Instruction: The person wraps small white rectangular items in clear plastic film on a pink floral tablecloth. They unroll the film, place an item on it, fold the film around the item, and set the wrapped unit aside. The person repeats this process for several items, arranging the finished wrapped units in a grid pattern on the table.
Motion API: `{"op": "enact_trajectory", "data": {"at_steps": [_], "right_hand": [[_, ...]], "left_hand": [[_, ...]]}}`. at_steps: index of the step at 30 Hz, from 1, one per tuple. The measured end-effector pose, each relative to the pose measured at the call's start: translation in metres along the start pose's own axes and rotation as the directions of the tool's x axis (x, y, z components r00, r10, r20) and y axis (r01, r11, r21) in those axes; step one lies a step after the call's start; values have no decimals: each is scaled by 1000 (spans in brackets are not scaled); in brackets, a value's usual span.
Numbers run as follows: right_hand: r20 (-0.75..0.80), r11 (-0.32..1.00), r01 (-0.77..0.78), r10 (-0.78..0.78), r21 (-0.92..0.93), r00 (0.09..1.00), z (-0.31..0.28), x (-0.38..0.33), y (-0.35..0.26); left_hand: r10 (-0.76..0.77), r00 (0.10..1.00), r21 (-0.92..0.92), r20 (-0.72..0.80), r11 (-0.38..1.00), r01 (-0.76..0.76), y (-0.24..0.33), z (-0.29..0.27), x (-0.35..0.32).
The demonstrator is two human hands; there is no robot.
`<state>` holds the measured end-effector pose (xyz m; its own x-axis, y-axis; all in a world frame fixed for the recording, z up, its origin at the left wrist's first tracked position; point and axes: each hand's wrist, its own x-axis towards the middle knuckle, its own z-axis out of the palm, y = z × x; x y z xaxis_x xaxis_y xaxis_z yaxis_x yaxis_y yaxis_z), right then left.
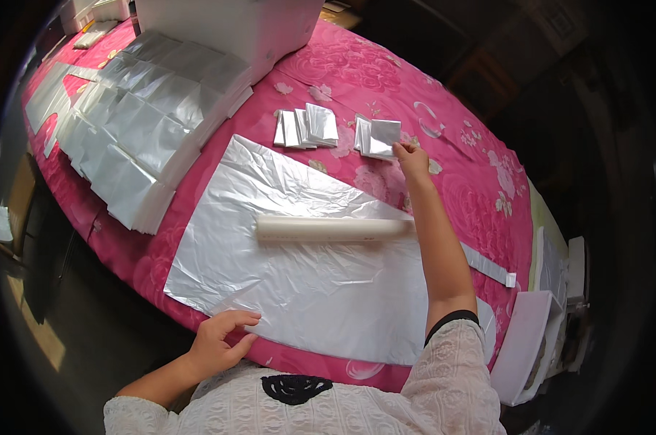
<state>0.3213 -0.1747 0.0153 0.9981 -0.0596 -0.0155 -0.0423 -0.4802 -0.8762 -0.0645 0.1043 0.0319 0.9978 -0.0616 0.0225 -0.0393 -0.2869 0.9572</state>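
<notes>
A large crinkled silver foil-like sheet (306, 297) lies across the near part of the table, with a white tube (320, 230) resting on it. My right hand (413, 159) reaches past the sheet and pinches the corner of a small silver folded square (384, 135) in a short overlapping row. To the left of that row, a second group of silver folded squares (319, 125) lies on the cloth. At the sheet's near left edge, my left hand (221, 341) has its thumb and fingers apart and holds nothing.
Large stacks of silver squares (143, 109) cover the left side of the pink flowered tablecloth (480, 232). A white box (226, 29) stands behind them. A silver strip (491, 268) lies at the right, near a white panel or bin (524, 348) beside the table.
</notes>
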Motion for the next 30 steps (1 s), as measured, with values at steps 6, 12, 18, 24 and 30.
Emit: {"op": "enact_trajectory", "data": {"at_steps": [6,12,18,24,30], "right_hand": [[-99,873,-111,72,-475,992,11,23,7],[29,895,224,-230,-386,973,4,-36,-8],[483,694,592,-385,-410,786,-44,-171,-12],[294,640,367,-223,-675,930,-57,-273,-2],[318,949,244,-173,-198,932,-43,-331,9]], "left_hand": [[-12,999,66,-37,998,14,-6,-16,2],[5,997,51,-71,999,-2,-6,-20,4],[171,983,68,66,982,-175,2,-3,20],[278,906,214,319,910,-355,14,53,53],[296,880,390,370,811,-437,13,122,74]]}}
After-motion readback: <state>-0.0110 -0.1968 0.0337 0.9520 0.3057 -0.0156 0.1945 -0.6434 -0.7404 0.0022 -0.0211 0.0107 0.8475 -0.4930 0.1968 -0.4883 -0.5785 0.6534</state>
